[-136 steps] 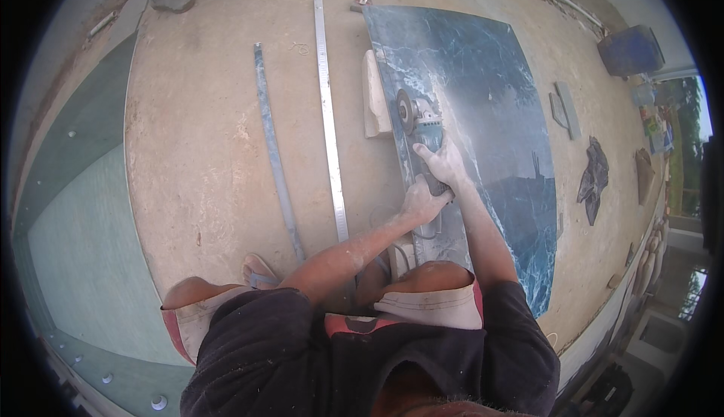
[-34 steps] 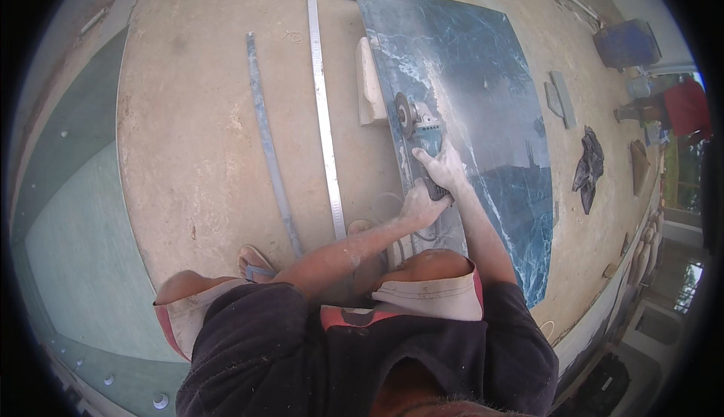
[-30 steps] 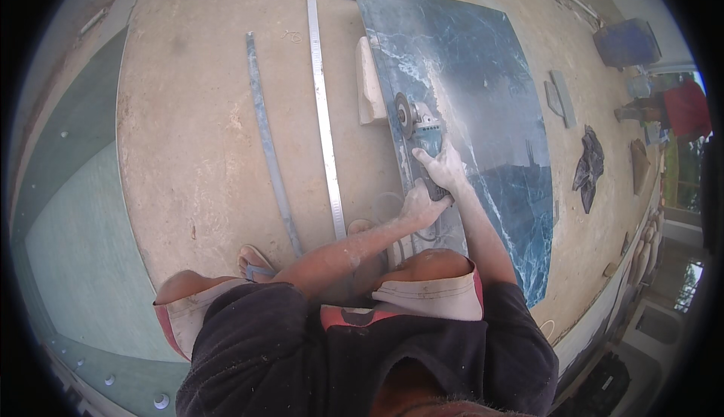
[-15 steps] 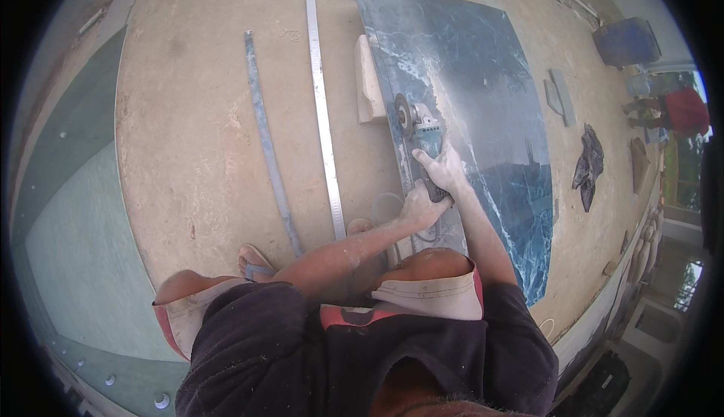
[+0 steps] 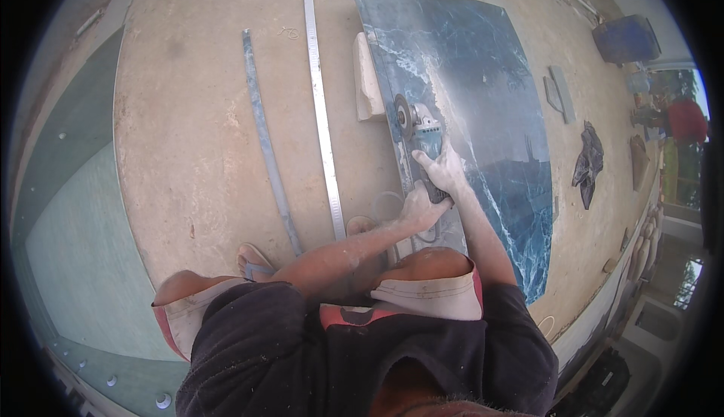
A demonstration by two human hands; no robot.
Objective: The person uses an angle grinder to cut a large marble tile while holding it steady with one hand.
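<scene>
An angle grinder [image 5: 427, 139] with a teal body and a dark round disc is held in both my hands. My right hand [image 5: 446, 167] wraps round its body. Lower down, my left hand [image 5: 424, 204] closes on its dark rear end. Pale dust coats both hands. Beneath the tool lies a large blue stone-look slab [image 5: 486, 108] with white veins. The disc sits at the slab's left edge, close to a thin line along it; whether it touches cannot be seen. A pale block [image 5: 366, 78] sticks out from under that edge.
Left of the slab, a long metal straightedge [image 5: 320, 108] and a narrow blue strip [image 5: 265, 134] lie on the floor. Farther right are a crumpled black plastic bag [image 5: 588, 162], grey offcuts [image 5: 559, 94] and a blue bin [image 5: 626, 40]. A person in red [image 5: 685, 121] is at far right.
Both hands and the grinder stay in nearly the same place at the slab's left edge. The person in red at far right has changed posture.
</scene>
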